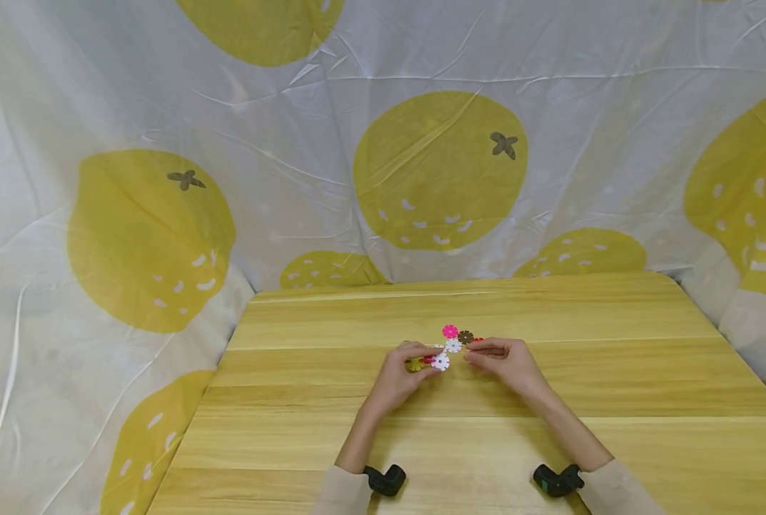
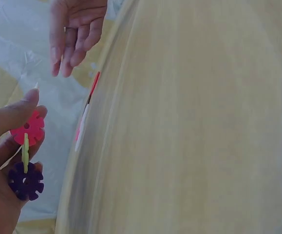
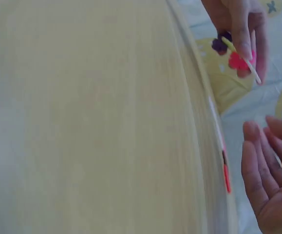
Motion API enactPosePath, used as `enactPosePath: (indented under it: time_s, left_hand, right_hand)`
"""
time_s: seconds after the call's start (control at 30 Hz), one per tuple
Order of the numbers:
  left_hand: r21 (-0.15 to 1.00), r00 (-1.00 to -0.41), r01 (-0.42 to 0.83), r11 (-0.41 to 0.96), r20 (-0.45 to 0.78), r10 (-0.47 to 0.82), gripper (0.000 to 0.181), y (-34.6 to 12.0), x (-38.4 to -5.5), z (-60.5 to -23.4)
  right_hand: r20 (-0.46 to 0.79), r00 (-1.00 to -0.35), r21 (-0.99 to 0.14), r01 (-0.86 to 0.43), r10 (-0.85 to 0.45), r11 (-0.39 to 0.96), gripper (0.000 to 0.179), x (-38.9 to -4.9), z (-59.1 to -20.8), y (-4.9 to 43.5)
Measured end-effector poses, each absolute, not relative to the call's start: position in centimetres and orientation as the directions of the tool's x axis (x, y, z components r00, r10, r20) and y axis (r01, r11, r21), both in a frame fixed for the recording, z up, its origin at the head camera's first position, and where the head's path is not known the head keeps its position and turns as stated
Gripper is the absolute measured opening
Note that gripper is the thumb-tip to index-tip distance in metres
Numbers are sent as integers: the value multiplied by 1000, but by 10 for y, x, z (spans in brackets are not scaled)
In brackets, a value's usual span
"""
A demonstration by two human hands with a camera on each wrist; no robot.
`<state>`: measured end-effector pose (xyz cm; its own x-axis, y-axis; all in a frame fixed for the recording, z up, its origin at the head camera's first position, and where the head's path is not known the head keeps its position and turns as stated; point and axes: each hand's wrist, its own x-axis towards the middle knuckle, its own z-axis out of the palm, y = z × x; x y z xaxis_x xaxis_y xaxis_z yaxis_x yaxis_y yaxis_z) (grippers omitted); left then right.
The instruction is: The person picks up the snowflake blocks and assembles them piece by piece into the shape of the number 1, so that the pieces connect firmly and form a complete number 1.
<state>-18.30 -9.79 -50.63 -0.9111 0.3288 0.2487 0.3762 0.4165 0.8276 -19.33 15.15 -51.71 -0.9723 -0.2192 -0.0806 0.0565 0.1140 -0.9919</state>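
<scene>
My left hand (image 1: 397,373) pinches a joined chain of notched plastic snowflake discs between thumb and fingers, raised above the table. A white disc (image 1: 441,362) is at its right end. In the left wrist view a pink disc (image 2: 28,127), a yellow-green disc (image 2: 25,155) seen edge-on and a dark purple disc (image 2: 26,182) follow it. My right hand (image 1: 510,366) hovers just to the right, its fingers loosely bent; nothing shows between them in the right wrist view. Beyond both hands lie loose discs: pink (image 1: 450,331), brown (image 1: 465,337), white (image 1: 453,345) and a partly hidden red one (image 1: 478,340).
The wooden table (image 1: 460,443) extends around the hands on all sides. Behind it hangs a pale cloth (image 1: 280,179) printed with yellow fruit. Black wrist devices (image 1: 385,481) sit at both sleeve cuffs.
</scene>
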Motion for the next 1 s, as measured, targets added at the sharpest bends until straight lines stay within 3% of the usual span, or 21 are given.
enactPosePath:
  time_s: [0.23, 1.0]
  left_hand:
    - [843, -926, 330, 426, 201, 318, 31, -104, -183, -506]
    - [844, -932, 304, 443, 169, 319, 32, -108, -184, -509]
  right_hand:
    - [-91, -984, -970, 52, -153, 238, 30, -201, -514, 167]
    - [-122, -987, -909, 68, -106, 412, 35, -221, -518, 168]
